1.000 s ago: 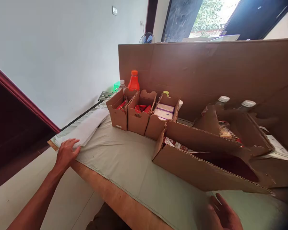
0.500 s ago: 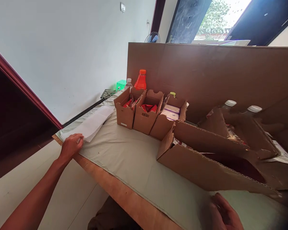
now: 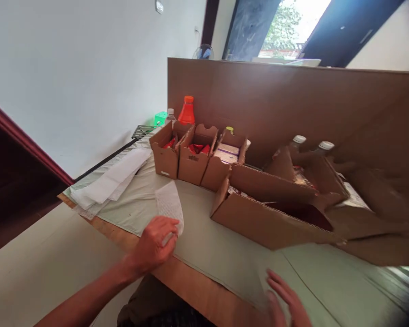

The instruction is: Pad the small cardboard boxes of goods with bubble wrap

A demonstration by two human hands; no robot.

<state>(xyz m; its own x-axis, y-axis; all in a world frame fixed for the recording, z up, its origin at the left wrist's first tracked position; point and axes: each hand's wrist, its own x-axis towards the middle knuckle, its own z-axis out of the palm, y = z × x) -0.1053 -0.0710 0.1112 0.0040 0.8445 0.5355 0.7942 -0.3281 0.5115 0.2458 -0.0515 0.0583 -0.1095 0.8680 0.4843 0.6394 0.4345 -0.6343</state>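
My left hand (image 3: 158,240) pinches the near end of a white bubble-wrap sleeve (image 3: 167,200) over the green tablecloth. Behind it, at the left of the table, several more white sleeves (image 3: 114,177) lie in an uneven stack. My right hand (image 3: 286,297), partly blurred and cut off by the lower edge, hovers near the table's front with its fingers apart and nothing visible in it. The nearest thing to it is a long cardboard box (image 3: 269,222).
Three cardboard bins (image 3: 165,161) with red packets and white-purple packs stand behind. An orange-red bottle (image 3: 187,111) and clear bottles with white caps (image 3: 326,145) stand at the back. A tall cardboard panel (image 3: 252,95) closes off the far side. The wooden table edge (image 3: 197,281) runs along the front.
My left hand has moved right from the stack, bringing one bubble-wrap sleeve with it. My right hand has shifted slightly left, its fingers spread. The view has turned a little to the right.
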